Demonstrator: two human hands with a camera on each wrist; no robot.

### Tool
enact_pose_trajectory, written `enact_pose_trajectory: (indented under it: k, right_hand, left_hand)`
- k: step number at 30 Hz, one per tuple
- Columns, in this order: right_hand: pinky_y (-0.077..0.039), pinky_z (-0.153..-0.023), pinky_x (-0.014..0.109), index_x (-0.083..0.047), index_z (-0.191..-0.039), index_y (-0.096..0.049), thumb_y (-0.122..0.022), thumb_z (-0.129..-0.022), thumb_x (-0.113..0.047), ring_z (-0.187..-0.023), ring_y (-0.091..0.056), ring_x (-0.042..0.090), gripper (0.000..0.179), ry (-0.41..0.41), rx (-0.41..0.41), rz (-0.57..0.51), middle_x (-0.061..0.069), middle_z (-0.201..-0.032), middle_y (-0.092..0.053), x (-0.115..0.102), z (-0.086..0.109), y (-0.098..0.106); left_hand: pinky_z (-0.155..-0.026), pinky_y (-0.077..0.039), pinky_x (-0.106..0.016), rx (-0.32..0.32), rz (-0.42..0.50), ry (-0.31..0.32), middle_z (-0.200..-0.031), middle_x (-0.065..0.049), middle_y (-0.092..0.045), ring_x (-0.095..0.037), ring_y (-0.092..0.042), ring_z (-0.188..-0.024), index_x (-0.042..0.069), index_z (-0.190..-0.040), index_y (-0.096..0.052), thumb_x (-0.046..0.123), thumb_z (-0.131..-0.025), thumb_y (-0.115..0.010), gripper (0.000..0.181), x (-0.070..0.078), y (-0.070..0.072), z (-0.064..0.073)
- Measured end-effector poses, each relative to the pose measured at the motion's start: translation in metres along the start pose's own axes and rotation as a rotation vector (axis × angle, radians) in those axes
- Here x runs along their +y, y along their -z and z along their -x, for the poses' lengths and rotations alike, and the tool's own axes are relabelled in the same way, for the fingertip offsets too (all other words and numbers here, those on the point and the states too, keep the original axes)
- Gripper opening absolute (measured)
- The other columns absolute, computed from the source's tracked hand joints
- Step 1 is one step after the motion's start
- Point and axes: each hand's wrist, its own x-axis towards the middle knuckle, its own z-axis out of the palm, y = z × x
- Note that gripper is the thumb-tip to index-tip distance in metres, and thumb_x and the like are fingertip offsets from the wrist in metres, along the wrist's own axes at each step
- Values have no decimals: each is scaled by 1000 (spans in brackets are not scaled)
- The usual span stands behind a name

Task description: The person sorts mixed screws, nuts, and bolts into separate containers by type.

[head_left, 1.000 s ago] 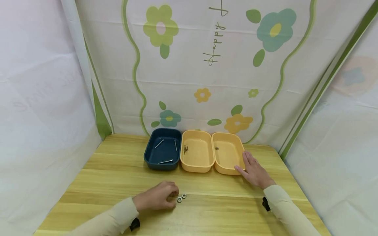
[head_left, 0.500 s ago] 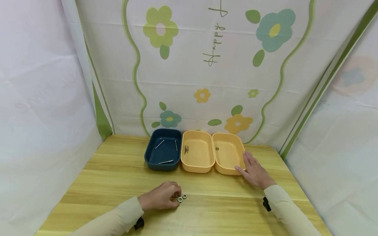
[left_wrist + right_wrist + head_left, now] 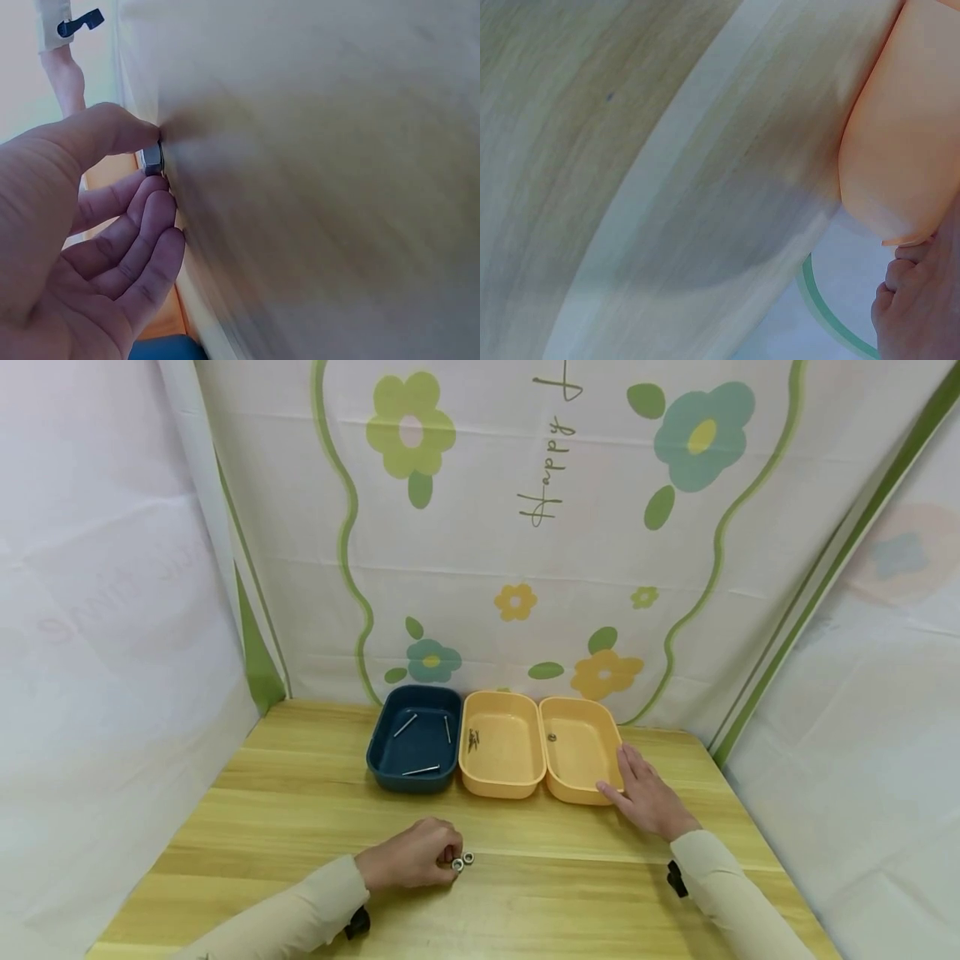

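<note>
My left hand [image 3: 412, 856] is low over the table, left of centre. Its thumb and fingertips pinch a metal hex nut [image 3: 152, 159], which stands at the tabletop in the left wrist view. A second nut [image 3: 468, 858] lies just beyond it. My right hand [image 3: 651, 797] rests against the right yellow tray [image 3: 573, 795], fingers fairly straight along its right wall, thumb at the front corner. That tray has one small nut [image 3: 552, 737] inside. In the right wrist view my right hand [image 3: 922, 300] is partly cut off beside the tray's wall.
Left of that tray stand a middle yellow tray [image 3: 502, 790] with small dark screws [image 3: 473, 740] and a dark blue tray [image 3: 415, 783] with 3 long bolts [image 3: 421, 771]. The three trays stand side by side before a flowered cloth [image 3: 450, 552] at the wooden table's [image 3: 570, 893] back.
My left hand has shifted slightly right to the nearer nut, and its thumb and fingers have closed on it. The right hand has stayed at the tray.
</note>
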Motion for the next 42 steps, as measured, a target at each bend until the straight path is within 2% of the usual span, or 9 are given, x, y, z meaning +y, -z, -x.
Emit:
enact_pose_trajectory:
  k: [8,16,25,33,38,42]
  right_hand:
    - [-19,-127,67,11,-164,-13,-44,-109,-58,-160,-16,50,94,3,5,7,32,-173,-10,2,0,-2]
    - [-18,-127,67,12,-164,-12,-45,-109,-57,-160,-15,51,94,3,2,-1,32,-173,-9,2,-1,-1]
    - [-19,-127,67,12,-163,-14,-44,-109,-58,-160,-15,50,93,8,-3,13,33,-173,-10,2,-1,0]
    - [-18,-127,67,12,-163,-13,-44,-109,-58,-161,-14,50,93,4,-9,14,32,-173,-9,3,-2,1]
    - [-18,-127,67,11,-164,-13,-44,-109,-58,-161,-14,50,94,3,-14,9,32,-174,-9,3,-1,1]
    - [-18,-127,67,11,-164,-13,-44,-109,-58,-161,-14,50,94,7,-10,9,32,-174,-9,2,-1,0]
  left_hand:
    - [-62,-44,-14,2,-16,-29,-74,12,-58,4,-49,-68,17,-83,-72,13,-86,-79,9,0,1,-1]
    - [-63,-46,-15,-19,-31,-4,-75,13,-59,3,-50,-69,16,-84,-73,13,-84,-80,8,4,10,-3]
    - [-62,-43,-16,0,-80,-8,-74,13,-55,1,-49,-69,17,-82,-70,17,-84,-80,10,7,21,-9]
    - [-58,-43,-16,14,-71,0,-74,8,-60,-1,-50,-66,14,-87,-74,16,-87,-79,6,12,32,-26]
    - [-58,-41,-16,22,-97,-23,-74,8,-58,-1,-49,-64,15,-86,-73,15,-89,-78,6,19,37,-41]
    - [-59,-43,-15,37,-138,-54,-77,6,-62,-1,-50,-66,14,-88,-74,17,-91,-77,5,24,40,-54]
